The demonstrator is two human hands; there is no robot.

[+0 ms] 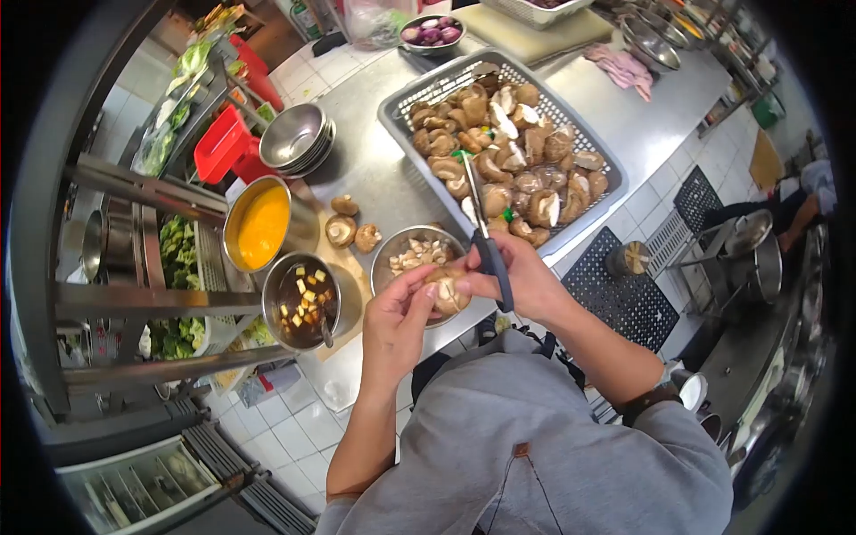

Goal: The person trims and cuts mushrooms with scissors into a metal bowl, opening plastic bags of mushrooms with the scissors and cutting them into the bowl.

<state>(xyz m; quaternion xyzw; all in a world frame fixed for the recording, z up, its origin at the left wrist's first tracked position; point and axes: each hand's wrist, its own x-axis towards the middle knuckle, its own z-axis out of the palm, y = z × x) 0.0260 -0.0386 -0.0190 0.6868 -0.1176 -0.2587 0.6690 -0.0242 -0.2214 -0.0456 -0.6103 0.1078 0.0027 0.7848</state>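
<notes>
My left hand [399, 323] holds one side of a brown mushroom [448, 292], its pale underside facing up. My right hand [526, 278] grips the dark handles of a pair of scissors [491, 267], and its fingertips touch the mushroom's other side. The scissor blades point away from me, over a grey perforated basket [610, 160] full of whole mushrooms. Under the held mushroom is a steel bowl [383, 264] of small pale mushroom pieces [421, 253]. Three loose mushrooms [341, 230] lie on a board left of that bowl.
To the left stand a pot of orange liquid [263, 227], a pot of dark liquid with yellow cubes [303, 301], and stacked steel bowls [294, 138]. A bowl of purple onions [432, 34], a cutting board [535, 34] and a pink cloth [621, 69] are farther back. Another person's arm [800, 218] shows at right.
</notes>
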